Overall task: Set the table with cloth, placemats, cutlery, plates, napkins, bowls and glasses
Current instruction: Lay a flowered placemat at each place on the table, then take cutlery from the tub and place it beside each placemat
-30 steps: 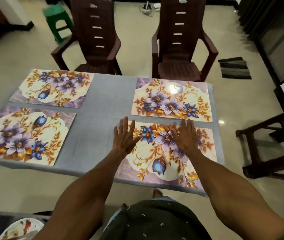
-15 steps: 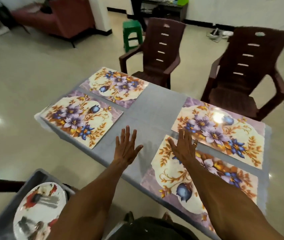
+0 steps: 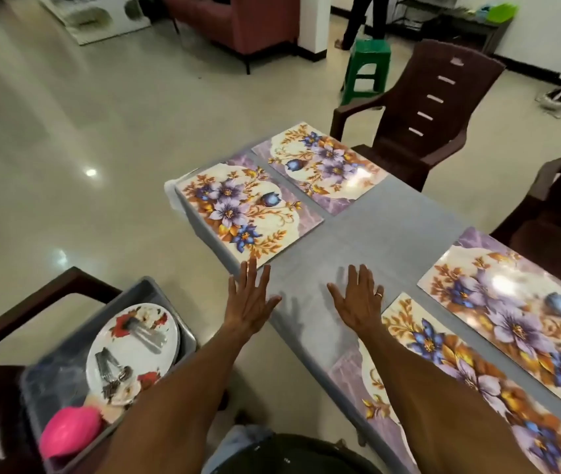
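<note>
Overhead, from the head view, both hands are seen flat with fingers spread and nothing gripped: the left hand point(image 3: 250, 302) at the near edge of the grey cloth point(image 3: 388, 230) covering the desk, the right hand point(image 3: 357, 302) over bare cloth. Four floral placemats point(image 3: 241, 213) are laid on the cloth. Plates point(image 3: 132, 350) with cutlery point(image 3: 111, 371) are noted in a grey bin point(image 3: 67, 381) at left.

A matt grey cloth point(image 3: 368, 241) is seen, overlaid by glossy, smooth placemats point(image 3: 245, 213). At eight o'clock, metal cutlery point(image 3: 111, 371) is laid on a shiny plate point(image 3: 142, 336) in a plastic bin point(image 3: 169, 302). Moulded plastic is shown by the chair point(image 3: 426, 107) at one o'clock.
</note>
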